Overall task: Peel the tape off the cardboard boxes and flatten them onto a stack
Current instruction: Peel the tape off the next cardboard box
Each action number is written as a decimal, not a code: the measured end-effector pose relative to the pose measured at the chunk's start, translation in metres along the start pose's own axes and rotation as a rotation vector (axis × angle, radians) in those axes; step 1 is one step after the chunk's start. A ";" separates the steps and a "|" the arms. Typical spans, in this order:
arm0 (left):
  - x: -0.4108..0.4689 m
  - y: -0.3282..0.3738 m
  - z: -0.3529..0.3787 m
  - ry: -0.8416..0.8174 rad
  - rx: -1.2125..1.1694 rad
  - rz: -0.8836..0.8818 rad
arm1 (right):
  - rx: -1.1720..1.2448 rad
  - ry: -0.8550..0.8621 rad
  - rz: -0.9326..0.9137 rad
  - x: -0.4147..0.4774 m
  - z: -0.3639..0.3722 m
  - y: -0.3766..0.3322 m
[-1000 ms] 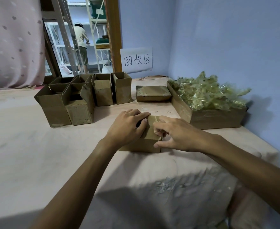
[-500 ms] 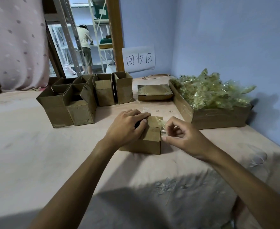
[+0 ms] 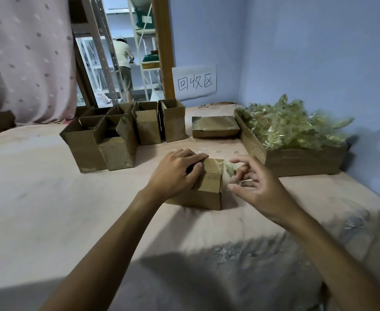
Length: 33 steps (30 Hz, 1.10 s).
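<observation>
Under both hands, the cloth-covered counter [image 3: 50, 209] carries everything. Beyond the right hand [image 3: 258, 187] sits the long bin [image 3: 296, 162], heaped with crumpled tape [image 3: 296, 129]. Beyond the left hand [image 3: 175, 173] stand the open boxes [image 3: 117, 151] not yet flattened, and straight ahead of both hands lies the flat stack [image 3: 214, 126].

The box [image 3: 209, 189] being worked on sits under the left hand. That hand has not shifted: its fingers are bent over the top and far edge of the box, clamping it down on the counter.

The change is on the right. A second ago that hand was pinching at the box's right edge; half a second ago it had drawn off with a strip [image 3: 229, 169] of tape. Now it is further to the right and clear of the cardboard, and the strip hangs between the box and its fingertips. I judge the tape is nearly or wholly off this seam, so dropping the strip in the bin and flattening the box likely come next.

The right hand's fingers are parted, forefinger out and thumb low. The strip seems to cling to the middle fingertips, but blur hides whether they pinch it.
</observation>
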<state>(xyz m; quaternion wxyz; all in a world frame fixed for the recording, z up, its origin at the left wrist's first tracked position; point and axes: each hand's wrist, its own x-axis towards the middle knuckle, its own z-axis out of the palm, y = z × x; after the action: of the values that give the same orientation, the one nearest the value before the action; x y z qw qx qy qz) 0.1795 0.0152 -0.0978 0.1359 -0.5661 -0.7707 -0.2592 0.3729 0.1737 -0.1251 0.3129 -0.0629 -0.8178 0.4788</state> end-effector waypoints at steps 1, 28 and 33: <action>-0.001 0.000 0.000 0.005 -0.004 0.002 | -0.086 0.008 -0.014 -0.002 0.000 0.001; -0.009 -0.001 0.001 0.013 -0.009 0.012 | -0.527 0.145 -0.279 0.003 0.006 -0.001; -0.012 -0.003 0.002 0.059 -0.029 0.022 | -0.261 0.090 -0.015 0.009 0.002 -0.002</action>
<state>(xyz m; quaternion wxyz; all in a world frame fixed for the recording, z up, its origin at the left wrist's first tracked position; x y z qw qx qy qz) 0.1807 0.0057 -0.1066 0.1533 -0.5685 -0.7562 -0.2855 0.3646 0.1753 -0.1201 0.3418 -0.1185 -0.8589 0.3626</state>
